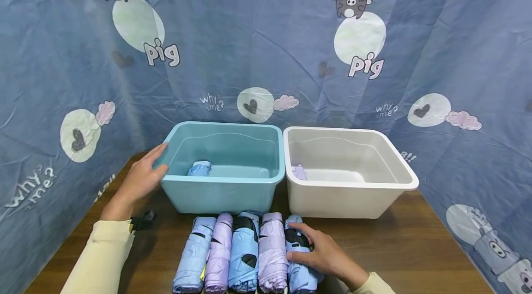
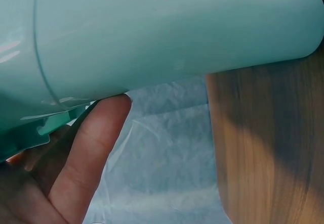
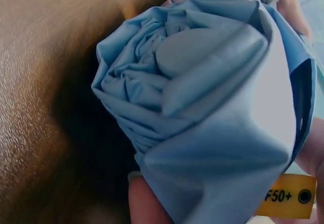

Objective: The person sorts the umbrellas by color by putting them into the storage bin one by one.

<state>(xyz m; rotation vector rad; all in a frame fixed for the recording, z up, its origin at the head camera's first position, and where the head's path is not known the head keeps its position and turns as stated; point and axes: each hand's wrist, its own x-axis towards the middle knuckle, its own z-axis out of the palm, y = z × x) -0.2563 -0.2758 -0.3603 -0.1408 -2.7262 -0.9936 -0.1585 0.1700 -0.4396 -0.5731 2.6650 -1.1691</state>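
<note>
The right hand (image 1: pixel 326 253) pinched a light-blue, rolled fabric umbrella (image 1: pixel 302 276) between thumb and fingers; an even squeeze round the roll seemed best for keeping its folds tight. Leftward beyond this grip, the left hand's (image 1: pixel 142 176) nearly straight fingers touched a teal plastic bin (image 1: pixel 220 198). The umbrella's underside and part of its yellow printed tag (image 3: pixel 287 196) were hidden.

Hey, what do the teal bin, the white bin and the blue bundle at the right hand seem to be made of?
The teal bin: probably molded plastic, smooth and slightly glossy, with bright highlights on its wall. The white bin: likely plastic too, given its even walls and rounded rim. The blue bundle: apparently thin synthetic fabric, perhaps polyester or nylon, with soft sheen and sharp creases.
</note>
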